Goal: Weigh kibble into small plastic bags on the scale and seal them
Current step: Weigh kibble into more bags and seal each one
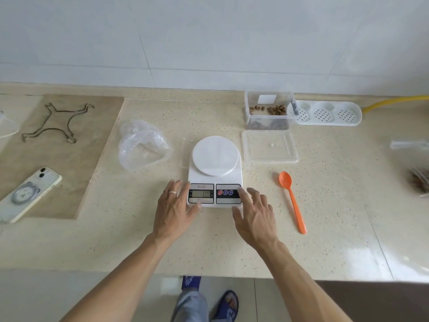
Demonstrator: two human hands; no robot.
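A white kitchen scale (215, 173) with a bare round platter stands mid-counter, its display lit. My left hand (173, 210) rests flat against the scale's front left corner, fingers straight. My right hand (254, 216) lies open at the front right corner, its forefinger touching the button panel. A crumpled pile of clear plastic bags (142, 145) lies left of the scale. Behind and to the right stands a clear box (269, 110) holding brown kibble (276, 109), with its clear lid (270, 146) lying flat in front of it. An orange spoon (293, 201) lies right of the scale.
A phone (27, 194) and a wire trivet (56, 122) lie on the darker panel at the left. A white perforated tray (329, 113) and a yellow hose (394, 101) sit at the back right. A filled bag (417, 173) shows blurred at the right edge. The counter's front edge is close.
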